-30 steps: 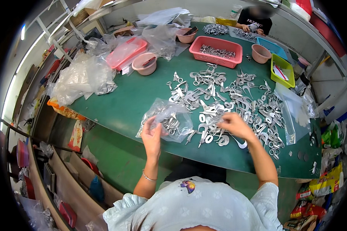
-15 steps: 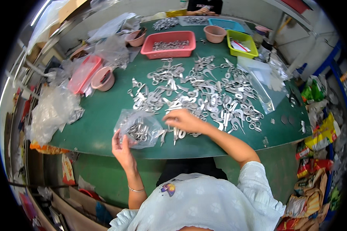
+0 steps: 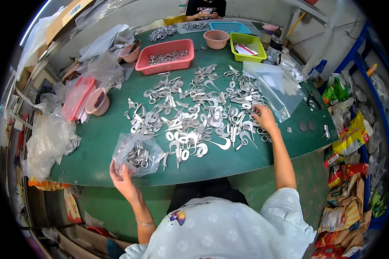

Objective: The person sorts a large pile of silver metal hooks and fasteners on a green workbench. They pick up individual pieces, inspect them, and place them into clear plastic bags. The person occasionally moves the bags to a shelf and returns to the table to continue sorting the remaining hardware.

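A clear plastic bag (image 3: 124,149) sits near the table's front edge, its mouth spread and grey metal parts (image 3: 140,156) heaped inside. My left hand (image 3: 124,179) grips the bag's near left rim between thumb and fingers. A wide pile of loose metal parts (image 3: 194,114), some ringed, some hooked or flat, covers the middle of the table. My right hand (image 3: 264,117) is down at the right side of this pile. Its fingers are bent together among the parts; what they pinch, if anything, is hidden.
On the green table (image 3: 95,142) stand a pink tray (image 3: 165,67) of metal parts, a beige bowl (image 3: 216,42) and a lime basket (image 3: 249,58). Flat plastic bags (image 3: 289,103) lie at right, crumpled plastic (image 3: 47,146) at left. Across the table sits another person (image 3: 205,9).
My right hand has moved from beside the bag to the pile's right side. My left hand keeps its hold on the bag. The whole view has shifted a little.
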A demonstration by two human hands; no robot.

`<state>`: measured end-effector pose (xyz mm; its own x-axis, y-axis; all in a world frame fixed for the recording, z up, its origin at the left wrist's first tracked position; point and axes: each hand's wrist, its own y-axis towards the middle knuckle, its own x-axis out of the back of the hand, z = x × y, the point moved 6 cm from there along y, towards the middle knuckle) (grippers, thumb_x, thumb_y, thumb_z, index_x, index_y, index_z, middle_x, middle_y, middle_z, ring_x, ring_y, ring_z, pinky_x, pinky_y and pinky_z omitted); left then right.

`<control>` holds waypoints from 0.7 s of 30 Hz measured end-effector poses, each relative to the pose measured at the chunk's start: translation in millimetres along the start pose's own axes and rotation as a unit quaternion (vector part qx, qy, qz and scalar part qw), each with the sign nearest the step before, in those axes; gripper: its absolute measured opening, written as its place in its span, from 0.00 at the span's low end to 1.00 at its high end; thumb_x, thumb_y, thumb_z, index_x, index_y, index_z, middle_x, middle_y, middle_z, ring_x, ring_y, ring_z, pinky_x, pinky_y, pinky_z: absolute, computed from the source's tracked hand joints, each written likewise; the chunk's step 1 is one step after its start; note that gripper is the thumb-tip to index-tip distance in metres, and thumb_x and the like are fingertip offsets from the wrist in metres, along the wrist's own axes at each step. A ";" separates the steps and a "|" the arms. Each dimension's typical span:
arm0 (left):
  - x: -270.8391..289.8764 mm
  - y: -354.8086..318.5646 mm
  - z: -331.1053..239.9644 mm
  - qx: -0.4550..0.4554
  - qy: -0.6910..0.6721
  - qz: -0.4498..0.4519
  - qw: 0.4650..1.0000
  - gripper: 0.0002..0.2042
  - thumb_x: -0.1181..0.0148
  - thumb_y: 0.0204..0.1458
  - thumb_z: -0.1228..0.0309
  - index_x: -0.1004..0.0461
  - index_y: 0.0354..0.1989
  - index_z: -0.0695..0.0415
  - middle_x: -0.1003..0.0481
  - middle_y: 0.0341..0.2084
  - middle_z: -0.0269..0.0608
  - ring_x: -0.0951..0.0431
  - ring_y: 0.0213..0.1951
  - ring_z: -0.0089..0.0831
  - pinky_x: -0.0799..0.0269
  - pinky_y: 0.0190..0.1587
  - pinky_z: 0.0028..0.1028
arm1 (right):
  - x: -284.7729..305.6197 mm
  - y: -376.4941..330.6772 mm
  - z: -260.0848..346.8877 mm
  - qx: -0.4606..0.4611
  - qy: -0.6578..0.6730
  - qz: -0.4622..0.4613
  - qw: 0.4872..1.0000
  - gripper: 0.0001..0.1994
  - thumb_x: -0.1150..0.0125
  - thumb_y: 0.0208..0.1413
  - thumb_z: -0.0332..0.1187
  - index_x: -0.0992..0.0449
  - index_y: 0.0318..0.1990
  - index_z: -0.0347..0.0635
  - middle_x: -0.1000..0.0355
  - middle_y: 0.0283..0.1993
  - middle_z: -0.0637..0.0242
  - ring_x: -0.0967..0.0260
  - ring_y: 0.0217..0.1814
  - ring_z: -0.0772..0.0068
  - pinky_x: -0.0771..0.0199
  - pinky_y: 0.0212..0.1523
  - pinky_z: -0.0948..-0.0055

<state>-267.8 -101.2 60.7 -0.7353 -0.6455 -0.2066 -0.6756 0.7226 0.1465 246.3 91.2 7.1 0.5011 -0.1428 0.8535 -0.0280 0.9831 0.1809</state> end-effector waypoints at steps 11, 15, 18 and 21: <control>15.9 -40.1 2.8 -0.085 0.155 -0.090 0.980 0.24 0.47 0.53 0.75 0.44 0.58 0.60 0.38 0.46 0.41 0.38 0.48 0.28 0.41 0.50 0.27 | 20.4 25.6 -51.1 -0.051 -0.135 -0.128 0.981 0.13 0.44 0.48 0.31 0.28 0.43 0.42 0.31 0.42 0.54 0.35 0.45 0.53 0.33 0.45 0.59; 13.1 -48.3 5.2 -0.074 0.180 -0.108 0.975 0.23 0.47 0.54 0.73 0.44 0.58 0.60 0.37 0.46 0.41 0.37 0.48 0.28 0.41 0.51 0.28 | 7.5 37.9 -75.9 -0.071 -0.083 -0.045 0.993 0.15 0.46 0.47 0.29 0.29 0.45 0.43 0.31 0.43 0.53 0.35 0.48 0.49 0.34 0.47 0.57; 20.0 -51.2 17.3 -0.091 0.174 -0.114 0.974 0.22 0.49 0.55 0.72 0.44 0.58 0.61 0.37 0.46 0.41 0.37 0.49 0.29 0.42 0.51 0.28 | 11.6 38.6 -84.9 -0.107 -0.038 0.045 0.992 0.13 0.46 0.47 0.28 0.28 0.43 0.43 0.30 0.41 0.53 0.34 0.47 0.48 0.33 0.47 0.58; 26.0 -54.2 23.9 -0.104 0.165 -0.116 0.974 0.21 0.50 0.56 0.72 0.43 0.57 0.62 0.37 0.46 0.41 0.37 0.48 0.29 0.42 0.52 0.28 | 20.7 28.1 -71.7 -0.085 -0.116 -0.063 0.988 0.10 0.43 0.46 0.29 0.26 0.38 0.40 0.29 0.39 0.53 0.32 0.44 0.51 0.32 0.44 0.59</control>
<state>-249.0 -151.2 24.3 -0.5159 -0.8546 0.0591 -0.7971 0.5042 0.3323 317.9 124.1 -5.2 0.2797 -0.2685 0.9218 0.1773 0.9580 0.2252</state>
